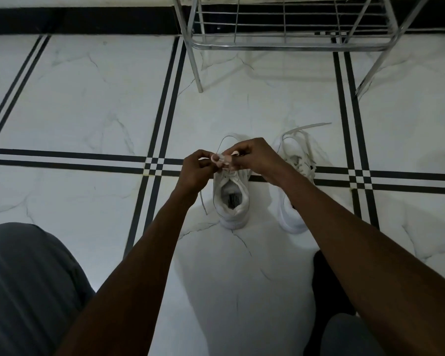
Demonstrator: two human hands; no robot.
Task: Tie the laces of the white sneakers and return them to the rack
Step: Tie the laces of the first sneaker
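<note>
1. Pinching the lace (222, 146) of the left white sneaker (232, 199) with both hands: left hand (195, 168) closed on one bit, right hand (254, 156) closed on the other, fingertips almost touching above the shoe's tongue.
2. Sitting on the tiled floor (88, 104), heel toward the camera, toe hidden under the hands (knot not finished, one loose end trailing down beside the shoe).
3. Waiting just beside it: the right white sneaker (297, 160), laces (306, 129) lying loose and not tied, partly hidden by the right arm.
4. Standing farther ahead: the metal shoe rack (288, 34), its visible shelf holding nothing.
5. Looking like early going: two bows and both put-backs probably left.
6. Blocking nothing between shoes and rack.
</note>
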